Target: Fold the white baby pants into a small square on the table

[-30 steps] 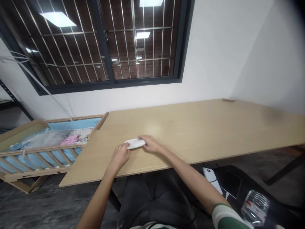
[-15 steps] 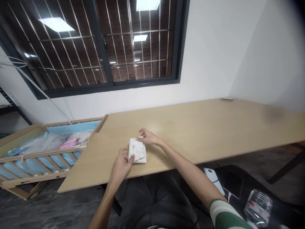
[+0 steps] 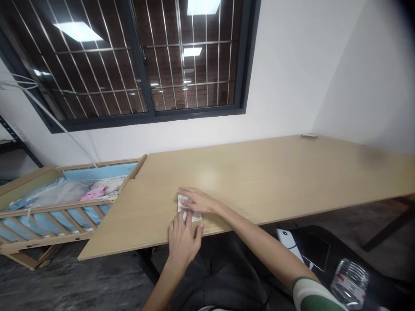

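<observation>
A small folded white cloth (image 3: 196, 217) with a faint print lies near the front edge of the wooden table (image 3: 246, 172). Much of it is hidden under my hands. My right hand (image 3: 199, 201) reaches across its top with the fingers stretched out, lying over the cloth. From the front, my left hand (image 3: 184, 239) touches its near side with fingertips pointing away from me and the thumb apart. Neither hand is wrapped round the cloth.
On the left stands a wooden crib (image 3: 65, 211) with blue lining and a pink cloth (image 3: 94, 193) inside. At lower right, a white phone (image 3: 288, 242), a dark phone (image 3: 314, 250) and a clear plastic bottle (image 3: 350, 283) rest on a black seat. A barred window is behind.
My left hand has let go of the cloth's left edge and moved right, onto its near side. My right hand has come left and down over the cloth, which now looks smaller.
</observation>
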### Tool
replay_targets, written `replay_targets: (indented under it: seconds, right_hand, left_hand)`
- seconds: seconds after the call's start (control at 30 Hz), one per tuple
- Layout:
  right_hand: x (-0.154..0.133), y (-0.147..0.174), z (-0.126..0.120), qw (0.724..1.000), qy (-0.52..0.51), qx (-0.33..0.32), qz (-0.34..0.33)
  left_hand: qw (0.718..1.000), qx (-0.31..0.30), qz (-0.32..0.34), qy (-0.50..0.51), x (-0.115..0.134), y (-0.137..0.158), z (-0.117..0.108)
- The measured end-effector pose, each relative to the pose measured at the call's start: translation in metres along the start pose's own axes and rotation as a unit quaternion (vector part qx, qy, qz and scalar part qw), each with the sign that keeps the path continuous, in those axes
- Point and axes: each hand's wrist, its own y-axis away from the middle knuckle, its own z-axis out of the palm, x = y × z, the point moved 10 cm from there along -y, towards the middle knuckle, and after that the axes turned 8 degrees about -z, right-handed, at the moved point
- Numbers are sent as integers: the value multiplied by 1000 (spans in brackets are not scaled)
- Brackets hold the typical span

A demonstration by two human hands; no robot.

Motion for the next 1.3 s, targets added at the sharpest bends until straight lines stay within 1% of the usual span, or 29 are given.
replay_targets:
  seconds: [0.07,0.1,0.13,0.2,0.27,0.37,0.47,0.6,0.7,0.87,0.97,1.03,1.1,1.17,1.23,1.3]
  right_hand:
    - [-26,6,14,998,-17,-53,-36]
    - [-35,10,21,996,-29,-75,-45]
    - [-41,14,28,994,-40,-93,-48]
    - [-43,20,39,991,-53,-116,-43]
    - [-38,24,44,990,-55,-123,-34]
    - [-23,24,44,992,-48,-117,-21]
    - [-7,22,42,991,-33,-126,-6]
    - [8,20,40,991,-28,-131,-9]
    - [21,19,39,993,-23,-119,-3]
    - [47,18,35,995,10,-96,27]
    - [54,19,35,995,28,-88,34]
    - [54,21,32,997,33,-66,33]
    - [56,23,25,998,36,-20,45]
    - [60,27,15,996,41,39,70]
    - [62,31,5,991,52,93,86]
    - [62,33,-1,986,70,127,84]
  left_hand:
    - [1000,-10,1,-3,6,9,8]
    - [1000,-14,-4,-6,7,12,12]
    - [1000,-17,-8,-8,7,15,15]
    - [1000,-15,-7,-8,7,18,19]
    - [1000,-3,1,-7,7,20,19]
    - [1000,9,2,-10,6,20,17]
    - [1000,-11,-5,-7,5,19,19]
    - [999,-42,-15,1,4,19,23]
    - [999,-49,-18,7,2,19,25]
    - [999,-37,-16,1,1,20,24]
    - [999,-38,-16,-4,2,20,23]
    - [999,-40,-14,0,3,19,21]
    - [999,-36,-21,16,-1,14,15]
    - [998,-22,-56,31,-14,6,7]
    - [993,-2,-118,25,-36,-5,-2]
    - [985,6,-173,-1,-58,-15,-8]
